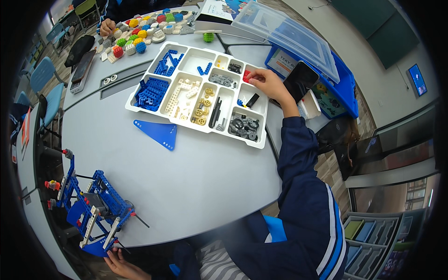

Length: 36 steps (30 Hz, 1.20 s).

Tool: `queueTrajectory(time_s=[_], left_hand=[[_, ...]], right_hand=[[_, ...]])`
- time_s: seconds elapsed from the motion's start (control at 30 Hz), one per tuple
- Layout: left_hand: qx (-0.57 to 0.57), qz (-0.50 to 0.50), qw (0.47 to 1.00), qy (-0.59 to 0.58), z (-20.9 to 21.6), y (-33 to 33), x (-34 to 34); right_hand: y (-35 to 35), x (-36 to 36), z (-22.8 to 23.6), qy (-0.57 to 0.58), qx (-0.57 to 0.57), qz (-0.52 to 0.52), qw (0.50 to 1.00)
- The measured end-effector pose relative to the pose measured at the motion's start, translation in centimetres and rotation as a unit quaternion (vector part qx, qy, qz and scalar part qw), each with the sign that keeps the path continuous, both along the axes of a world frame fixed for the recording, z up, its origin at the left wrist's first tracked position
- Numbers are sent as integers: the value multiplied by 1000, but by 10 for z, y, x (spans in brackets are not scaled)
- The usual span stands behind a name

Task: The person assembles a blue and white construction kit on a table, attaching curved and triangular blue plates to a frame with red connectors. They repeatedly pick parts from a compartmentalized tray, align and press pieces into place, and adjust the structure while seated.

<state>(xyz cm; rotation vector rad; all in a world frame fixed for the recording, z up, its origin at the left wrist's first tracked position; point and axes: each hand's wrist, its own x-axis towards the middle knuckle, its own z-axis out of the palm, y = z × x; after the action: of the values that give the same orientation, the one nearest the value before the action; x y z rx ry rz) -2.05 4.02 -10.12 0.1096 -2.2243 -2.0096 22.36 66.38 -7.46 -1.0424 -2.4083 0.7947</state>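
Note:
My left hand (pixel 122 266) is at the lower left, its fingers closed on the bottom corner of a blue building-block model (pixel 100 205). That model has white beams, black axles and a small red-and-yellow figure on its side. My right hand (pixel 270 85) reaches over the white sorting tray (pixel 198 126), thumb and fingertips pinched together at the compartment of small red pieces (pixel 246 76). Whether a piece is between those fingertips is hidden. Around it in the tray lie blue beams (pixel 152 92), white beams (pixel 173 100), tan wheels (pixel 200 112) and grey gears (pixel 244 127).
A blue triangular panel (pixel 158 134) lies before the tray. Behind stand a blue bin (pixel 347 95) with a clear lid (pixel 289 35) and a dark phone (pixel 301 81). Another person's hand (pixel 108 27) touches a pile of coloured bricks (pixel 140 35) at the far left.

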Motion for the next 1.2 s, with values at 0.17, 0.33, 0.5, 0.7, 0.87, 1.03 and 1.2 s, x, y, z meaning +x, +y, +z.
queueTrajectory(time_s=[0.17,0.33,0.5,0.7,0.87,1.03,1.2], left_hand=[[4,-5,1000,-3,2,-1,2],[8,-2,1000,-4,1,-4,2],[3,3,1000,-7,6,2,6],[8,-8,1000,-5,-25,-31,-2],[-117,-59,991,-4,-78,-93,-30],[-57,-42,997,18,-107,-123,-33],[-104,-100,983,115,-128,-146,-34]], right_hand=[[11,2,-10,35,4,-37,999],[6,1,-7,55,22,-76,995],[1,0,-1,73,123,-119,983],[1,-5,-7,40,173,-103,979],[6,-7,-18,-14,196,-102,975],[5,-4,0,58,106,-106,987],[-51,-25,54,288,-174,-29,941]])
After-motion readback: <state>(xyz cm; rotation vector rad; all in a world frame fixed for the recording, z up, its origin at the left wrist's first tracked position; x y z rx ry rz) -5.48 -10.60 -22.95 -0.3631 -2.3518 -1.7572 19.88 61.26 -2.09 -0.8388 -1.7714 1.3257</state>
